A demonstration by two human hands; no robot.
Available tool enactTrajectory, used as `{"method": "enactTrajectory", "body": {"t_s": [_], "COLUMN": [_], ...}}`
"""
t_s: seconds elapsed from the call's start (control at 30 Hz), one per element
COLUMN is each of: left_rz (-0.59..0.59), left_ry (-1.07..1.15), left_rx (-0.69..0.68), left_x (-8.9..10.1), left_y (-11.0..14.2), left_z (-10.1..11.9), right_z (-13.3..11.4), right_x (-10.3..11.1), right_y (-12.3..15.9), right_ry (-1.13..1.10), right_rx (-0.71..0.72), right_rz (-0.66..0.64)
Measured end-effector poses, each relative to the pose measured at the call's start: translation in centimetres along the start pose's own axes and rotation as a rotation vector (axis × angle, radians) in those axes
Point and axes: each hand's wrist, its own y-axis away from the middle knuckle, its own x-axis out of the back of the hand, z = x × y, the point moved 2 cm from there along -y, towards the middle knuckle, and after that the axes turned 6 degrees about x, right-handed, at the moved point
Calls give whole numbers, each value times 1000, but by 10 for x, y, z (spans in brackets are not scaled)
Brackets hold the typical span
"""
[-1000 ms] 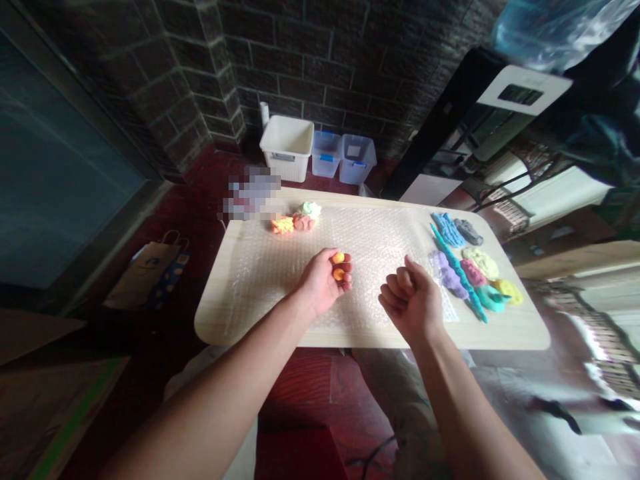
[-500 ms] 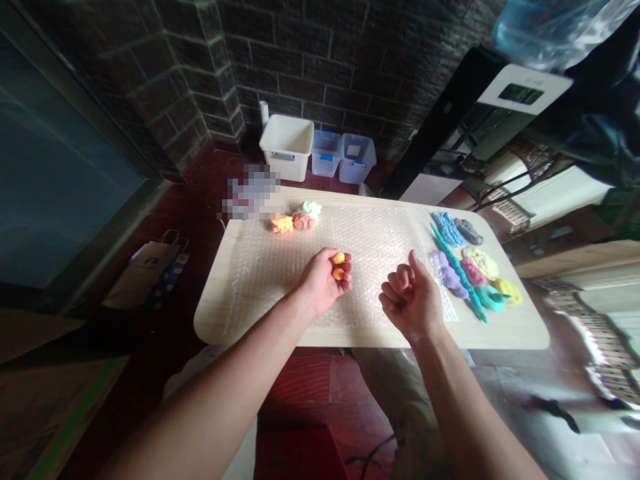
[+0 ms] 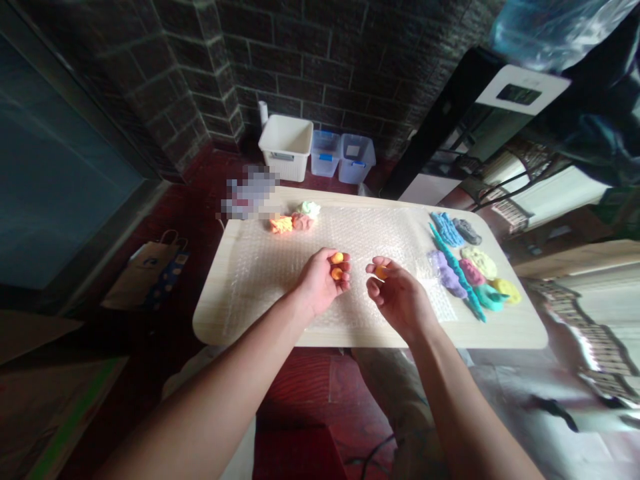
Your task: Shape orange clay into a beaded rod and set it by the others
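Observation:
In my left hand (image 3: pixel 323 283), closed with curled fingers, sit two small orange clay balls, an upper ball (image 3: pixel 337 257) and a lower ball (image 3: pixel 337 273). A third orange clay ball (image 3: pixel 381 272) shows between the fingers of my right hand (image 3: pixel 400 290), which is partly curled round it. Both hands hover over the bubble wrap (image 3: pixel 280 273) on the table, a short gap apart. Beyond my left hand lie an orange clay lump (image 3: pixel 281 225), a reddish-brown lump (image 3: pixel 303 222) and a pale green lump (image 3: pixel 309 209).
Several clay pieces lie on the table's right side, among them a long teal roll (image 3: pixel 457 273), a purple lump (image 3: pixel 446 273) and a blue lump (image 3: pixel 447 229). A white bin (image 3: pixel 286 143) and two clear boxes stand beyond the table (image 3: pixel 520 327). A paper bag (image 3: pixel 143 273) stands left.
My right hand has moved left toward my left hand and its fingers have uncurled partly, so an orange ball now shows in it. The left hand has stayed nearly still.

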Motion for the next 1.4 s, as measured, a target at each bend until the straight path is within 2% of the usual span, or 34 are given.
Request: {"method": "enactTrajectory", "body": {"t_s": [0.2,0.4,0.63,0.73,0.8,1.03,1.2,1.4], "left_rz": [-13,-9,-24,-32,-41,-135,-200,-311], "left_ry": [-4,5,-13,-39,-51,-83,-111,-244], "left_rx": [-16,-8,-14,-21,-24,-28,-20,-66], "left_x": [0,-1,-3,-6,-8,-9,-9,-11], "left_y": [0,2,1,4,6,9,9,11], "left_z": [0,0,-1,-2,-2,-2,-3,-7], "right_z": [1,0,4,5,5,2,-5,-10], "right_x": [3,5,-2,-3,-2,1,-1,2], "right_y": [1,1,5,6,6,0,5,8], "right_ry": [5,-47,133,256,257,-15,-86,-78], "right_rx": [-46,-58,87,182,209,63,3,15], "right_rz": [-68,-8,113,101,87,137,137,238]}}
